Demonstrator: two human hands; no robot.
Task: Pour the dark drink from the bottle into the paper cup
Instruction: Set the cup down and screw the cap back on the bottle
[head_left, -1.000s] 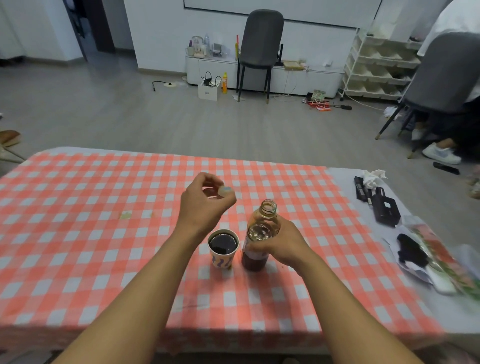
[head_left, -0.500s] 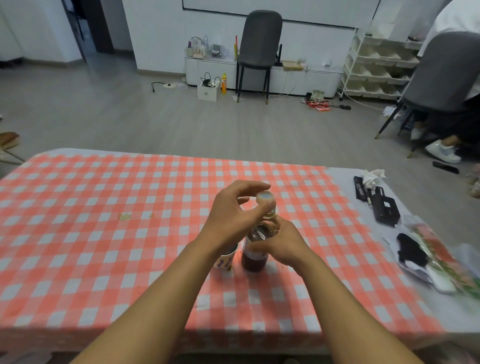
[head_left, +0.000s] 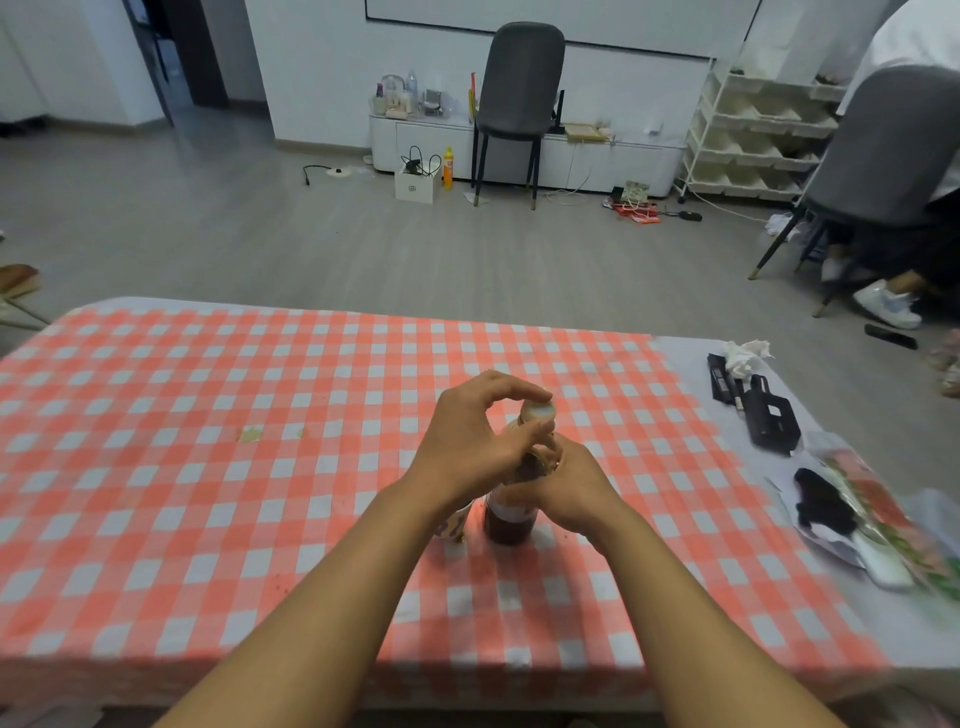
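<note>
Head view: the bottle (head_left: 509, 519) is seen upright on the checked tablecloth (head_left: 208, 467), centre frame. Its body is wrapped by the right hand (head_left: 571, 493) from the right. The pale cap (head_left: 538, 411) is pinched at the bottle's top by the left hand (head_left: 467, 441). The paper cup (head_left: 453, 526) is mostly hidden beneath the left wrist, just left of the bottle's base.

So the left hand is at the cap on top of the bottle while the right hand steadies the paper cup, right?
Not quite. In the head view the right hand grips the bottle, not the paper cup. The left hand is at the cap, as you said.
</note>
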